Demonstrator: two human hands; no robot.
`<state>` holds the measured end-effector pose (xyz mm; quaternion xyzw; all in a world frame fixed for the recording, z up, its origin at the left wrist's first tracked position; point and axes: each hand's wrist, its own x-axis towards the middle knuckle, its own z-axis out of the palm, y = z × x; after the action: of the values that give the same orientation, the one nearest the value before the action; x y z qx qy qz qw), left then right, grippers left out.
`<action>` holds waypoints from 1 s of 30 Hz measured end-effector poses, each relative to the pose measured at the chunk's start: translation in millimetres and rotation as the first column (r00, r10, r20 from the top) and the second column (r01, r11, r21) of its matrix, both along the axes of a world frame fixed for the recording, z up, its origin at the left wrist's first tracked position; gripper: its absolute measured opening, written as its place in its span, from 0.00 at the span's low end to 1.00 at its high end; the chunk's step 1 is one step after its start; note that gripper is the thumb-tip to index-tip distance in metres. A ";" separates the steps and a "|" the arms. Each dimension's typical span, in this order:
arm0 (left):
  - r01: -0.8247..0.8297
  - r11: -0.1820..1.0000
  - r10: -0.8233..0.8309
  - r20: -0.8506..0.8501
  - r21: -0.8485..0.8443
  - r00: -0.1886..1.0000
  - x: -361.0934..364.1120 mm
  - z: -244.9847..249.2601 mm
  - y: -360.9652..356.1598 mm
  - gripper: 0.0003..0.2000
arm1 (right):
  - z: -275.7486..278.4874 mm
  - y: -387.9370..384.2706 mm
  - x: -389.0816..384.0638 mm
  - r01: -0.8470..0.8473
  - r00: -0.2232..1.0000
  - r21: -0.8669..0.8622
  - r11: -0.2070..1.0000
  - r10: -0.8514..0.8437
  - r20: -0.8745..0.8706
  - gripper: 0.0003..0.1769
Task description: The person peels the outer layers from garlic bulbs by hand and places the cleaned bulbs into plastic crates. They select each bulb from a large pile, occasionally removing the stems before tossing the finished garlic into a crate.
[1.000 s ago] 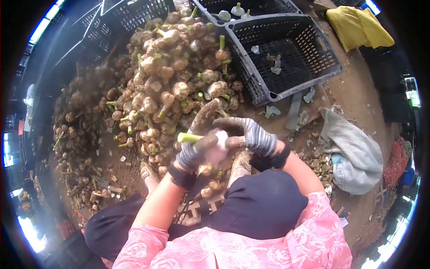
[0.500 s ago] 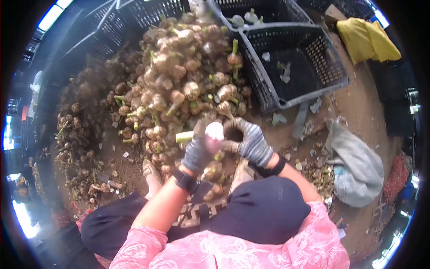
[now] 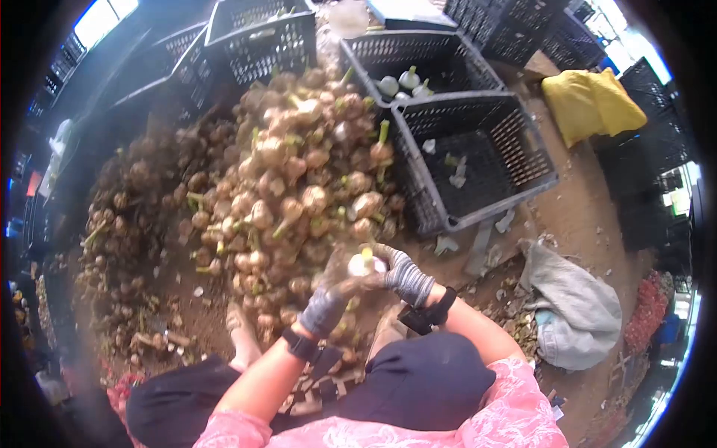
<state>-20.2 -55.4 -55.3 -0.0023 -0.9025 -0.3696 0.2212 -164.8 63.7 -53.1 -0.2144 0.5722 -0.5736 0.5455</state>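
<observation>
A peeled white garlic bulb (image 3: 361, 266) with a short green stem stub pointing up sits between my two gloved hands. My left hand (image 3: 333, 290), in a grey glove, closes around its left and lower side; those fingers are blurred. From the right, my right hand (image 3: 404, 275) curls its fingers against the same bulb. Just beyond the hands rises a big heap of unpeeled garlic bulbs (image 3: 299, 179), brownish, several with green stems.
A black crate (image 3: 515, 196) holding bits of peel stands right of the heap. Behind it, another black crate (image 3: 418, 43) contains several white bulbs. A yellow sack (image 3: 594, 104) lies at the upper right, a grey cloth (image 3: 579, 313) at the right. Peel scraps litter the ground.
My view has tilted up, showing more crates at the back. The bulb has turned so its stem points up, and the long green stem seen at my left hand no longer shows.
</observation>
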 end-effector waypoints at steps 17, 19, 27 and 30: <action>-0.531 0.442 0.189 0.504 0.723 0.843 21.5 -19.1 -3.5 0.08 | -36.9 -130.8 -84.9 0.019 0.186 0.253 0.967 0.245 -0.951 0.25; -0.575 0.207 0.165 0.551 0.792 0.818 21.8 -14.5 -4.7 0.08 | -39.8 -131.7 -89.0 0.059 0.622 0.061 0.996 0.011 -0.783 0.18; -0.175 0.152 0.105 0.160 0.973 0.982 1.5 6.4 -11.1 0.38 | 0.6 -55.4 -23.9 -0.138 0.970 -0.122 0.983 0.109 -0.216 0.10; -0.316 0.399 0.122 0.292 0.861 0.949 0.1 -1.9 -1.3 0.30 | -4.4 -42.4 6.1 0.045 0.996 -0.161 0.986 -0.058 -0.074 0.11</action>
<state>-20.2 -56.6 -57.2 0.2685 -0.5739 -0.7587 0.1514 -158.7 21.2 -57.5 -0.2649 0.5510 -0.6224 0.4888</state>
